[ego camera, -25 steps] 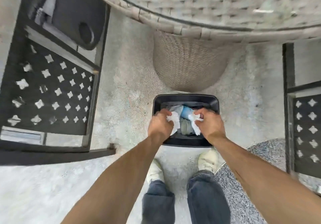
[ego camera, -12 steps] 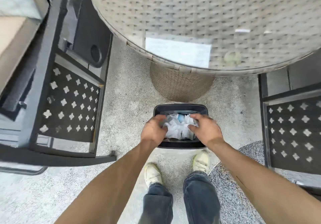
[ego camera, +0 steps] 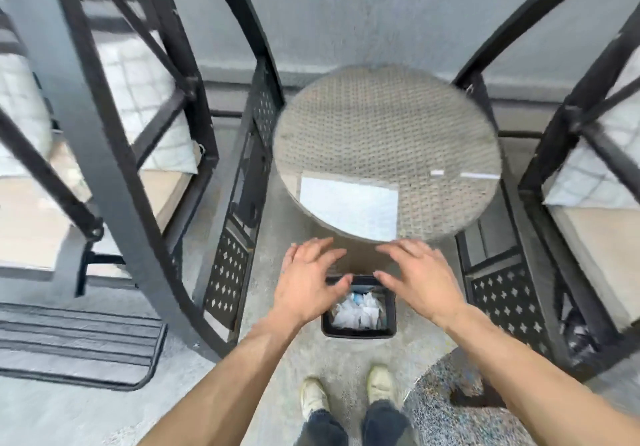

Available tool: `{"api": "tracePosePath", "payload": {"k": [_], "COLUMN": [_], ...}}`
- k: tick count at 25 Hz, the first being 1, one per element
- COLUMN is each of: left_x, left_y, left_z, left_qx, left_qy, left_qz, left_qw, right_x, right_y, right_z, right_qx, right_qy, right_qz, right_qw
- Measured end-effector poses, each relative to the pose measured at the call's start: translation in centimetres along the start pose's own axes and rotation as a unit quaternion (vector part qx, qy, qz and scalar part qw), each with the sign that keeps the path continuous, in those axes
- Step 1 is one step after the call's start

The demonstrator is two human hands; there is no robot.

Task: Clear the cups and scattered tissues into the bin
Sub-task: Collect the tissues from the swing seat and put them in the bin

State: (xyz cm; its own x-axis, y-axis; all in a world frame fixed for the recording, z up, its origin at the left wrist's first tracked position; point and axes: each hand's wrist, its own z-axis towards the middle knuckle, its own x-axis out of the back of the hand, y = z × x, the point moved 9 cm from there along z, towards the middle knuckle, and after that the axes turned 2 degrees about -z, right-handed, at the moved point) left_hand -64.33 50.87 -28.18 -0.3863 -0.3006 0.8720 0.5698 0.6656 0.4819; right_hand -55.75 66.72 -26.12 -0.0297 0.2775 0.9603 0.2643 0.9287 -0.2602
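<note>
- Hands first: the left hand (ego camera: 306, 277) and the right hand (ego camera: 417, 274) are both open, fingers spread, holding nothing. They hang in the air above the bin (ego camera: 358, 332), not touching it.
- The bin sits on the floor (ego camera: 277, 203), just in front of the shoes (ego camera: 313, 398), near the foot of the round table (ego camera: 386, 134).
- White tissues (ego camera: 351, 314) fill the bin, all crumpled. A bit of blue peeks out at the far side. It may be a cup, but I cannot tell for sure.
- I see no cups or tissues on the table top. The pale square on it looks like light shining on glass.
- The job looks almost done, I think.
- What could go wrong: the tissues are light and heaped high. A bump or a puff of wind could make some spill back out.
- The bin is small and light-looking. A foot is close, so a kick could tip it over.
- The bin is black, smooth and boxy, with rounded corners.
- The table is round and woven like a basket, with a shiny top.
- Dark metal chairs (ego camera: 114, 154) stand on the left and right, with little star-shaped holes.
- The floor is grey and rough.
</note>
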Motion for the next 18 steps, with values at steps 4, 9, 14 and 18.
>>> {"api": "tracePosePath", "payload": {"k": [4, 9, 14, 18], "left_x": [10.1, 19.6, 22.6, 24.2], "left_y": [3.0, 4.6, 4.2, 2.0], "left_z": [-5.0, -10.1, -16.3, -22.9], "left_qx": [0.003, 0.019, 0.073, 0.141], "left_qy": [0.068, 0.167, 0.213, 0.234], "left_qz": [0.057, 0.113, 0.109, 0.122], "left_qw": [0.996, 0.979, 0.968, 0.954], "right_x": [8.5, 15.3, 17.0, 15.9], "right_y": [-4.5, -8.0, -11.8, -18.2], "right_z": [-2.3, -4.5, -6.2, -6.8], "right_qx": [0.029, 0.085, 0.16, 0.243], "right_qy": [0.044, 0.109, 0.121, 0.098], "right_qz": [-0.023, -0.017, 0.003, 0.015], "right_qw": [0.998, 0.99, 0.98, 0.965]}}
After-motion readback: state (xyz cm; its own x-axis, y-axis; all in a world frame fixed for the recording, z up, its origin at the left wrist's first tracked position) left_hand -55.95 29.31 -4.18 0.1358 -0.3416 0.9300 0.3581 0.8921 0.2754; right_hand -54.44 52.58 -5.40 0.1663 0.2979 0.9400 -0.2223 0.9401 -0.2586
